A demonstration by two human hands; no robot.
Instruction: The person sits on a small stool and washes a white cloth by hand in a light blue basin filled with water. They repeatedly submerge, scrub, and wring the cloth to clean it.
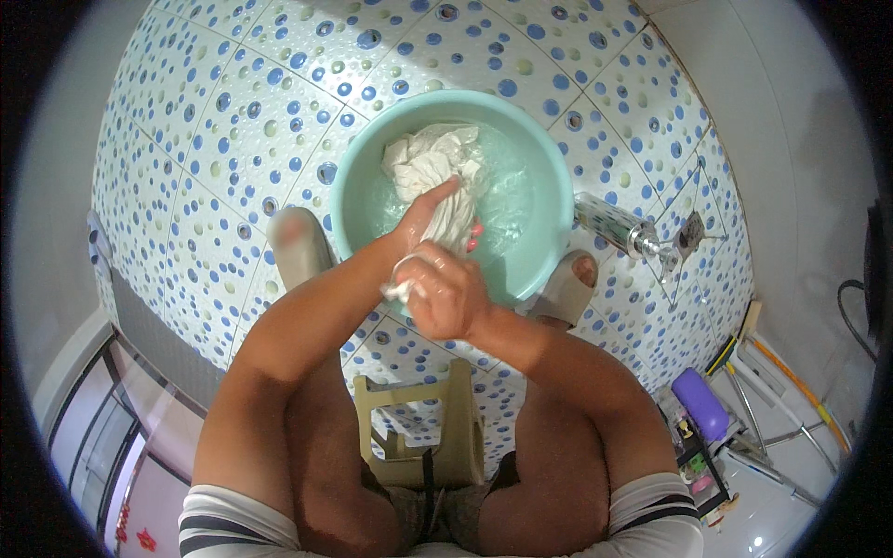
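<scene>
A wet white cloth (430, 163) hangs bunched and twisted over a pale green basin (562, 186) of water. Its far part lies at the water near the basin's far left side. My left hand (423, 214) is closed round the twisted middle of it. Closer to me, my right hand (437, 293) makes a fist on the near end, and a bit of cloth sticks out at its left. Both hands are over the near rim of the basin. Whether the cloth is a garment I cannot tell.
The basin stands on a floor (270, 84) tiled with blue dots. A slippered foot (298, 246) is on each side of it. Right of the basin are a clear-and-chrome cylinder (614, 226) and a thin wire stand (688, 232). Beneath me is a beige stool (460, 400). A purple cylinder (699, 406) sits at the lower right.
</scene>
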